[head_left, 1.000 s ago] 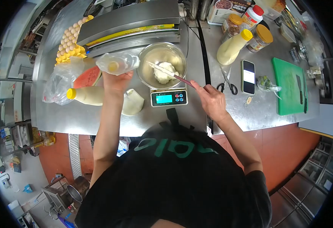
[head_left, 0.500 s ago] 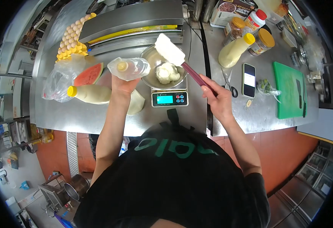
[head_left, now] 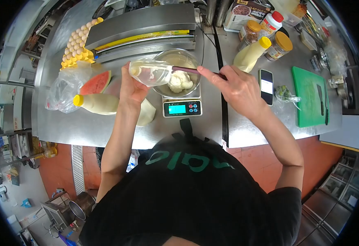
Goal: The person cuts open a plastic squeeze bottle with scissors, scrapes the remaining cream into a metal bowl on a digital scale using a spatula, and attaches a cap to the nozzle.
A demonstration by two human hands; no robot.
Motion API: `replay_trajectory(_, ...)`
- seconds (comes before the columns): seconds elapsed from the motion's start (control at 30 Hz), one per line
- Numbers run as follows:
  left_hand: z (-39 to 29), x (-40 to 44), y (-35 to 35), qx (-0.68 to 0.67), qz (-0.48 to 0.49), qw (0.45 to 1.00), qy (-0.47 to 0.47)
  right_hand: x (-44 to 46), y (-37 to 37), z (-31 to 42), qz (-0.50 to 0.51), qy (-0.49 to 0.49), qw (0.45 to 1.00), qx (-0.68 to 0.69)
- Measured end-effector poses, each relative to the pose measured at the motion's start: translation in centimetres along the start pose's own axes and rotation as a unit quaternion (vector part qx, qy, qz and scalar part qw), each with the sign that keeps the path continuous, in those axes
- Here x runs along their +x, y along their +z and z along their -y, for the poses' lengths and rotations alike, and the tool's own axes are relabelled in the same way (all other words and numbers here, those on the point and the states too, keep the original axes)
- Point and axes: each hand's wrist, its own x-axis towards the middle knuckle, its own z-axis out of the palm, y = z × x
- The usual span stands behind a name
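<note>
My left hand (head_left: 131, 89) is wrapped round a clear plastic tub (head_left: 158, 77), tipped on its side with its mouth towards the right. In my right hand (head_left: 243, 89) is a spatula with a dark red handle (head_left: 185, 69), its index finger stretched along the handle. The spatula's white blade reaches into the tub. Beneath them stands a metal bowl (head_left: 189, 54) holding a thick, creamy white lump (head_left: 180, 82). The bowl rests on a digital scale (head_left: 182, 108) with a lit display; its figures are too small to read.
To the left lie a yellow-capped bottle (head_left: 99, 103), a watermelon piece (head_left: 96, 83), a plastic bag (head_left: 69, 88) and a tray of eggs (head_left: 77, 43). On the right are another yellow-capped bottle (head_left: 248, 57), a phone (head_left: 266, 87), jars (head_left: 281, 44) and a green board (head_left: 306, 98) with a knife (head_left: 321, 100).
My right hand has turned and brought the spatula's blade down into the tub. My left hand has tipped the tub over and moved it slightly right, to the bowl's edge.
</note>
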Motion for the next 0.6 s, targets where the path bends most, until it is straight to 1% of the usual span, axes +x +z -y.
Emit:
replay_trajectory(0.03, -0.3, -0.1, 0.1, 0.000, 0.000, 1.000, 0.002, -0.1, 0.3, -0.2, -0.002, -0.002, 1.000, 0.000)
replay_trajectory(0.1, -0.8, -0.4, 0.3, 0.026, -0.012, 0.998, 0.049, -0.7, 1.3, -0.6, 0.034, 0.025, 0.999, 0.031)
replay_trajectory(0.13, -1.0, -0.5, 0.4, 0.022, -0.014, 0.998, 0.052, -0.8, 1.5, -0.4, 0.035, 0.019, 0.999, 0.032)
replay_trajectory(0.2, -1.4, -0.5, 0.5, 0.033, -0.006, 0.997, 0.063, -1.5, 1.8, 0.5, 0.072, 0.100, 0.983, 0.137)
replay_trajectory(0.23, -1.4, -0.3, 0.6, 0.032, -0.008, 0.997, 0.065, -1.8, 2.7, 0.8, 0.072, 0.099, 0.983, 0.139)
replay_trajectory(0.27, -1.4, -0.1, 0.6, 0.029, -0.028, 0.996, 0.084, -2.3, 3.9, 1.2, 0.034, 0.120, 0.964, 0.236)
replay_trajectory(0.3, -1.3, 0.1, 0.7, 0.026, -0.048, 0.993, 0.101, -2.4, 4.3, 1.8, -0.005, 0.141, 0.933, 0.330)
replay_trajectory(0.33, -1.3, 0.4, 0.5, 0.028, -0.048, 0.993, 0.101, -2.7, 4.2, 2.6, 0.054, 0.226, 0.875, 0.424)
replay_trajectory(0.37, -1.3, 0.9, 0.2, 0.021, -0.029, 0.994, 0.107, -2.7, 4.0, 3.1, 0.053, 0.227, 0.875, 0.424)
replay_trajectory(0.4, -1.3, 1.3, -0.1, 0.014, -0.011, 0.993, 0.113, -2.6, 3.9, 3.7, 0.102, 0.307, 0.777, 0.540)
replay_trajectory(0.43, -1.3, 1.8, -0.1, 0.016, -0.011, 0.993, 0.113, -2.5, 3.7, 4.0, 0.147, 0.377, 0.654, 0.640)
replay_trajectory(0.47, -1.2, 2.3, -0.2, 0.013, -0.013, 0.989, 0.147, -2.3, 3.1, 4.2, 0.163, 0.394, 0.582, 0.692)
replay_trajectory(0.5, -1.3, 2.1, 0.2, 0.010, -0.015, 0.983, 0.181, -2.0, 2.6, 4.0, 0.163, 0.393, 0.582, 0.693)
replay_trajectory(0.57, -1.2, 1.8, 1.3, 0.024, -0.027, 0.979, 0.198, -1.6, 1.8, 3.6, 0.195, 0.444, 0.419, 0.767)
replay_trajectory(0.6, -1.2, 1.6, 1.9, 0.037, -0.038, 0.975, 0.216, -1.7, 1.7, 3.4, 0.193, 0.445, 0.419, 0.767)
